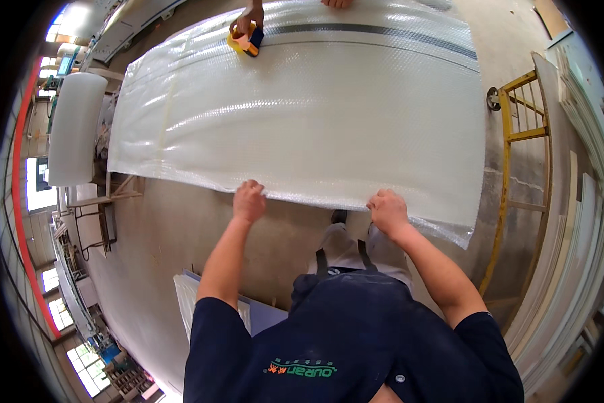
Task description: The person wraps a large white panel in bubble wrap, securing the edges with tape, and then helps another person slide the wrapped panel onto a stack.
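Observation:
A wide sheet of bubble wrap (355,127) covers a large flat panel in front of me. With my left hand (250,201) I pinch its near edge, left of the middle. My right hand (388,209) grips the same edge farther right, where a loose flap hangs down toward the corner. At the far side, a co-worker's hand (249,19) holds a yellow and blue tape dispenser (245,40) against the wrap. Another hand (337,3) of a person shows at the top edge. A dark stripe runs along the far part of the panel under the wrap.
On the left stands a big white roll (77,129) of wrapping material. A yellow metal cart frame (505,181) is at the right, beside stacked panels (570,248). Behind my left arm leans a wrapped panel (265,316). Wooden supports (107,199) show below the panel's left end.

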Tool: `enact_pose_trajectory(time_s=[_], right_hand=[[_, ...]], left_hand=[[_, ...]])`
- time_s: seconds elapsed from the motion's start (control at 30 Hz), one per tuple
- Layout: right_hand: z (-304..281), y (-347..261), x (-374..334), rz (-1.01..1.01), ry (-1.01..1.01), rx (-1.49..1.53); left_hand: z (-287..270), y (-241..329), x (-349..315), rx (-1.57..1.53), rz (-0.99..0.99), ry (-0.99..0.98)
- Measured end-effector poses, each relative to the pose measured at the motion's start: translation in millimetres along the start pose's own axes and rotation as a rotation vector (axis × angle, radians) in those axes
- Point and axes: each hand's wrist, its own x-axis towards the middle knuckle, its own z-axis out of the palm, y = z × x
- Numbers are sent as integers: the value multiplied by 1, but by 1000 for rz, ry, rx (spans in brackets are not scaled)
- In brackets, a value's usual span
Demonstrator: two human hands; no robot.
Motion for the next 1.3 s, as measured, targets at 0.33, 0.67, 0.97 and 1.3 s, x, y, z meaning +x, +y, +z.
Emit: enact_pose_trajectory(time_s=[0.33,0.67,0.97,1.3], right_hand=[[-3,-1,9,341,-5,-6],[-8,-7,16,569,-27,-110],[-15,-3,26,665,-141,-80],[-12,-15,21,674,-135,-157]], left_hand=[[19,-46,28,-116,49,-131],[23,-52,33,-112,141,-85],[19,-47,33,-43,206,110],[28,-47,40,-107,106,-103]])
